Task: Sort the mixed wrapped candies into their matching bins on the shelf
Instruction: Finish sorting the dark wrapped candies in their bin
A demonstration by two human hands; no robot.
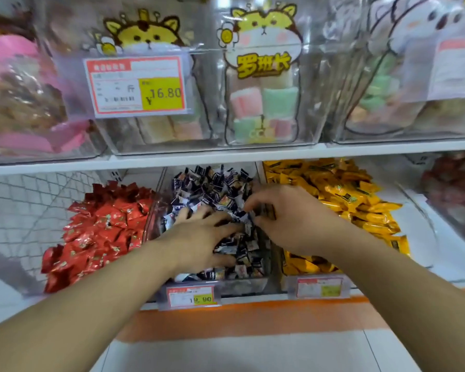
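Both hands work inside the middle bin [215, 284], the clear container of dark-wrapped candies [220, 189] on the lower shelf. The left hand [199, 237] lies spread over the pile with its fingers fairly straight, pressing or sifting rather than clutching anything. The right hand [287, 216] has its fingertips drawn together on a small dark-wrapped candy [266, 212] just above the pile. To the left of the middle bin the red candies [102, 232] look all one colour, and to its right the yellow candies [344, 200] likewise, so the sorting seems well along, with the middle bin probably the part left to check. Motion blur hides the wrappers' print, so strays among the dark pieces cannot be ruled out. The hands cover part of the pile, and the price label [189, 296] hides the bin's lowest front.
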